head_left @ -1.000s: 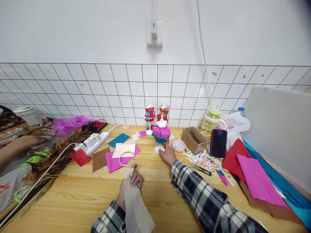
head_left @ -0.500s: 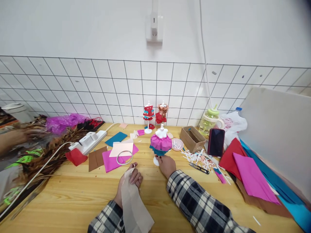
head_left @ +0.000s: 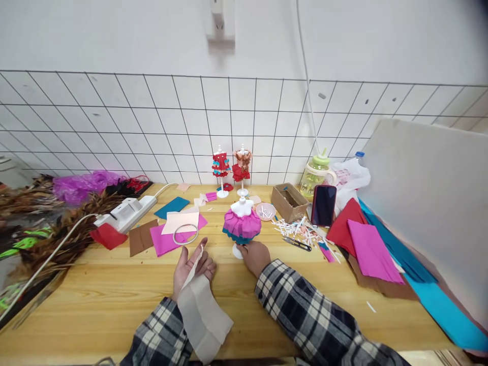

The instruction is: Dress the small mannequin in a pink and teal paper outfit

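My right hand [head_left: 254,255] grips the white base of a small mannequin stand [head_left: 241,225] that wears a pink and teal paper dress; it stands upright on the wooden table [head_left: 114,300]. My left hand [head_left: 190,264] rests palm up beside it, its fingers loosely curled on a strip of pale beige paper [head_left: 204,315] that hangs down over my plaid sleeve. Just beyond the left hand lies a white ring [head_left: 185,235] on pink and peach paper sheets [head_left: 168,238].
Two more dressed mannequins [head_left: 232,165] stand by the tiled wall. A power strip [head_left: 125,212], feathers [head_left: 57,229], a cardboard box [head_left: 290,202], a phone [head_left: 324,205], snips [head_left: 297,244], paper scraps, a bottle [head_left: 314,179] and stacked coloured sheets [head_left: 371,249] fill the sides.
My right hand has pulled the pink-dressed mannequin from near the wall toward me. The left hand has turned palm up, fingers opening. The other person's arm at left has left the view.
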The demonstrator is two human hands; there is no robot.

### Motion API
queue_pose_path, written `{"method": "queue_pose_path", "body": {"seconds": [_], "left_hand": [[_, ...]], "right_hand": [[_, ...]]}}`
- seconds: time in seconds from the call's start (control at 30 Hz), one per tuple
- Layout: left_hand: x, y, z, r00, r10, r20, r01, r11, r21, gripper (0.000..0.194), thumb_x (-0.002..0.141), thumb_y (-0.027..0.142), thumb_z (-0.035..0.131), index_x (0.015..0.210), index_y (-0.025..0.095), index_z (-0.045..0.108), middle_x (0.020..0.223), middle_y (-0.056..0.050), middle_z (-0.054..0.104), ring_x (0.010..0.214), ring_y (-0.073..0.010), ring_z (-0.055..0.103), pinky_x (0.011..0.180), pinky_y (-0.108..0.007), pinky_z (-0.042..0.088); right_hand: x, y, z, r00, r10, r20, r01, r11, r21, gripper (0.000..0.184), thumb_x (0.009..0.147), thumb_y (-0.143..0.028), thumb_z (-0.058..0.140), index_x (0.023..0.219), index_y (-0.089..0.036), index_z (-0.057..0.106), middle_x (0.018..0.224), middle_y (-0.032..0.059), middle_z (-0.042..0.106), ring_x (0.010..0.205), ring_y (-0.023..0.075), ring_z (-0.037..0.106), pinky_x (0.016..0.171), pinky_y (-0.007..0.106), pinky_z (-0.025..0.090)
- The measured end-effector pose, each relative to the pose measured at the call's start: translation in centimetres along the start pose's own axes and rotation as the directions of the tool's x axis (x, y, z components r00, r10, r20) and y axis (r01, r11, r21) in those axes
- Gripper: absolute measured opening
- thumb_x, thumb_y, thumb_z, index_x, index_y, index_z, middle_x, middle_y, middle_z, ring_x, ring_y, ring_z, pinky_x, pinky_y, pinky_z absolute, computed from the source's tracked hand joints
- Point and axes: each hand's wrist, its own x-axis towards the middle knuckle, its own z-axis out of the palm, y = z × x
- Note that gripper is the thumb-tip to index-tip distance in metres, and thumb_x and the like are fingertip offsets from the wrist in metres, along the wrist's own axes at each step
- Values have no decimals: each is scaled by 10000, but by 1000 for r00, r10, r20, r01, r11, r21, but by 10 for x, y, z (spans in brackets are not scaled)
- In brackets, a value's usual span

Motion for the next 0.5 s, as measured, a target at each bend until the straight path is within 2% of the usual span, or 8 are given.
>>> {"method": "queue_pose_path", "body": {"seconds": [0.1, 0.17, 0.23, 0.3, 0.37, 0.43, 0.5], "left_hand": [[0, -1, -2, 1000, 10, 1, -10, 999, -47, 537, 1012, 435, 219, 969, 92, 630, 463, 48, 430, 388, -79, 395, 538, -251, 447], [2, -1, -6, 1000, 18, 6, -18, 998, -64, 541, 1015, 420, 209, 852, 110, 621, 440, 53, 402, 382, -76, 381, 549, -249, 452], [4, -1, -10, 999, 38, 11, -37, 997, -62, 506, 1015, 409, 230, 877, 123, 624, 423, 69, 367, 368, -70, 348, 543, -235, 443], [4, -2, -11, 996, 88, 16, -87, 995, -57, 447, 1007, 416, 284, 951, 139, 631, 407, 94, 316, 341, -57, 277, 516, -212, 417], [1, -8, -3, 988, 150, 27, -148, 988, -48, 398, 990, 436, 351, 953, 159, 634, 405, 105, 281, 340, -52, 234, 512, -206, 407], [-7, -16, 17, 981, 185, 55, -185, 983, -17, 378, 972, 461, 396, 890, 177, 631, 409, 97, 267, 374, -65, 268, 541, -223, 425], [-19, -25, 45, 976, 193, 99, -197, 980, 37, 394, 957, 506, 407, 823, 202, 620, 400, 81, 224, 414, -97, 330, 557, -252, 436]], "right_hand": [[-3, 4, 0, 1000, -13, -16, 14, 999, 41, 264, 896, -383, 526, 1048, -207, 649, 1012, 82, 708, 936, 231, 657, 754, 300, 441], [-11, 6, 0, 996, 5, -84, 3, 996, 90, 333, 842, -292, 550, 1160, -192, 564, 1111, 87, 661, 998, 227, 628, 794, 304, 445], [-27, 6, 1, 977, 48, -210, 1, 975, 223, 388, 780, -170, 513, 1168, -179, 508, 1105, 82, 629, 997, 212, 608, 811, 303, 446], [-47, 3, 0, 953, 69, -296, 60, 912, 407, 349, 730, -101, 470, 1066, -189, 511, 968, 44, 622, 898, 187, 603, 788, 295, 448], [-68, -4, -2, 974, -57, -219, 168, 829, 533, 249, 742, -113, 486, 968, -209, 529, 863, 7, 612, 810, 167, 589, 762, 287, 447], [-82, -15, -8, 979, -193, -70, 190, 720, 667, 257, 786, -199, 561, 1040, -217, 535, 974, 20, 636, 836, 164, 586, 740, 280, 454], [-88, -28, -17, 936, -351, 33, 189, 577, 794, 318, 824, -321, 617, 1112, -225, 525, 1091, 35, 636, 951, 174, 588, 793, 287, 462]]}}
